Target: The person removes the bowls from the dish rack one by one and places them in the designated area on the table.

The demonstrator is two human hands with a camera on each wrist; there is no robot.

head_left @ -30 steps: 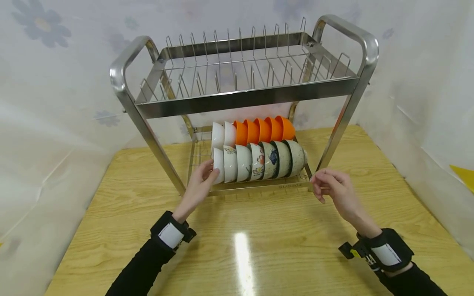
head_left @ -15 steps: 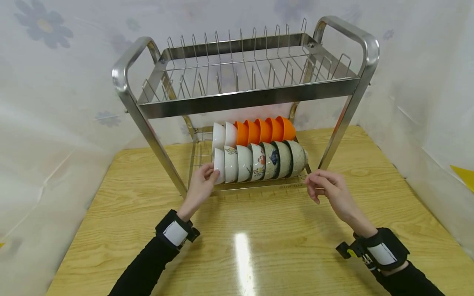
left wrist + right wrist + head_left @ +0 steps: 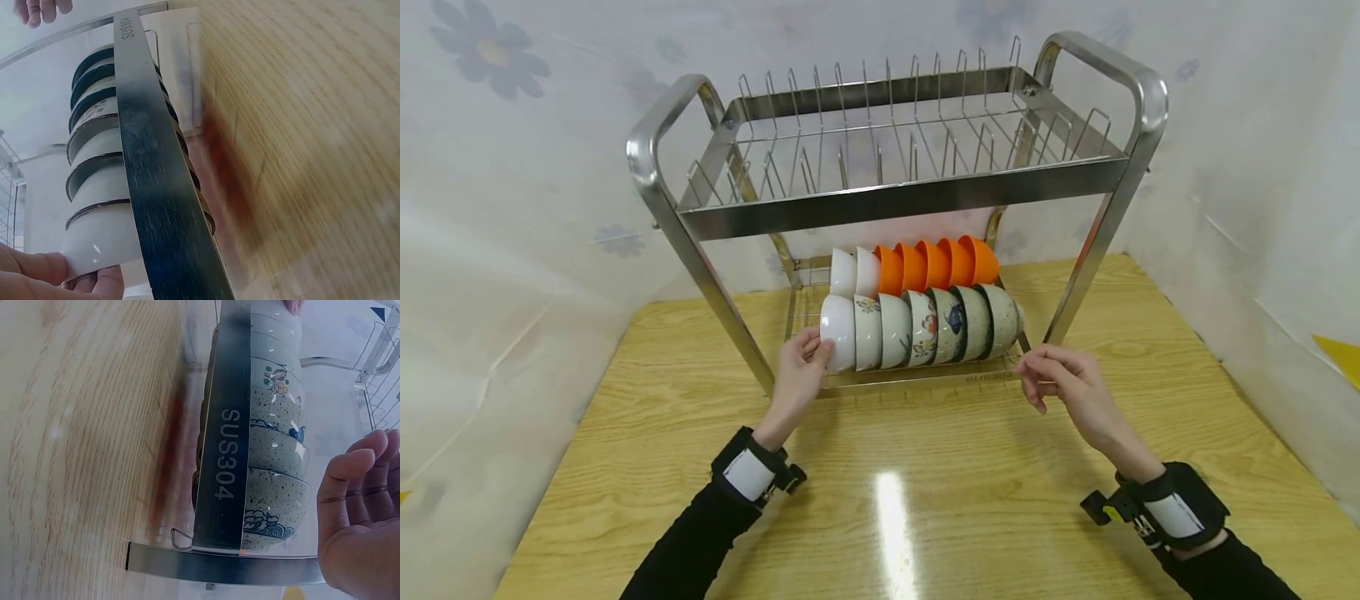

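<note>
At the left end of the front row on the lower shelf, my left hand (image 3: pixel 799 372) pinches the rim of a plain white bowl (image 3: pixel 838 333). In the left wrist view, the thumb and fingers grip the edge of that bowl (image 3: pixel 100 240). Beside it, several patterned bowls (image 3: pixel 923 327) stand on edge, nested in a row. Near the front right corner of the rack, my right hand (image 3: pixel 1070 392) has loosely curled fingers and holds nothing. In the right wrist view, the right hand (image 3: pixel 365 506) is apart from the speckled bowls (image 3: pixel 278 497).
A two-tier steel dish rack (image 3: pixel 910 190) stands on the wooden table (image 3: pixel 970 500), its upper tier fitted with wire dividers. Behind the front row are several orange bowls (image 3: pixel 936 265) and two white bowls (image 3: pixel 854 273). The lower front bar (image 3: pixel 225 450) reads SUS304.
The white bowl in my left hand has shifted left, drawn out from the neighbouring bowl, and shows more of its side. My right hand has moved slightly left over the last second.
</note>
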